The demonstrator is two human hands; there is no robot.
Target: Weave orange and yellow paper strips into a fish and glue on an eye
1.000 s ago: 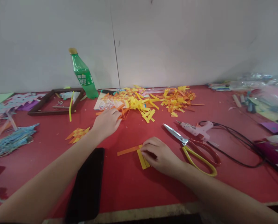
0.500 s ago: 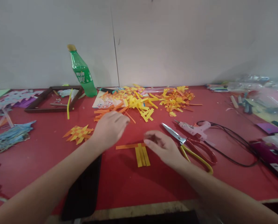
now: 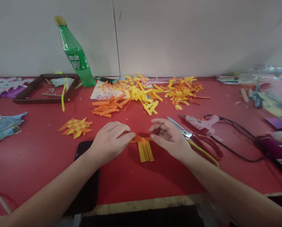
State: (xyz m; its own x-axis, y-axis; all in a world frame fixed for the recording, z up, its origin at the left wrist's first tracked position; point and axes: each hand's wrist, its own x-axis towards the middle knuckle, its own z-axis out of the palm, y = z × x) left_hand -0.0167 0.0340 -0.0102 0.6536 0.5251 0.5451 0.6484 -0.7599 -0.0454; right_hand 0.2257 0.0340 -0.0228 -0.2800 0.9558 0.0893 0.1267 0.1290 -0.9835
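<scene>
Between my hands on the red table, several yellow strips point(image 3: 145, 153) lie side by side, crossed at their top by orange strips point(image 3: 142, 139). My left hand point(image 3: 113, 137) pinches the left end of an orange strip between thumb and fingers. At the right end of the orange strips is my right hand point(image 3: 168, 135), its fingers curved and apart, with nothing visible in it. A woven orange and yellow piece point(image 3: 76, 127) lies left of my left hand. Loose orange strips point(image 3: 106, 108) and yellow strips point(image 3: 141, 96) are piled beyond my hands.
Scissors point(image 3: 202, 146) and a pink glue gun point(image 3: 203, 124) with a black cable lie to the right. A dark phone point(image 3: 87, 186) is under my left forearm. At the back left stand a green bottle point(image 3: 77, 58) and a brown frame point(image 3: 37, 101). Plastic bags point(image 3: 261, 77) are far right.
My left hand has come back from near the orange pile to the yellow strips with an orange strip. My right hand has opened a little. The view has tilted slightly down.
</scene>
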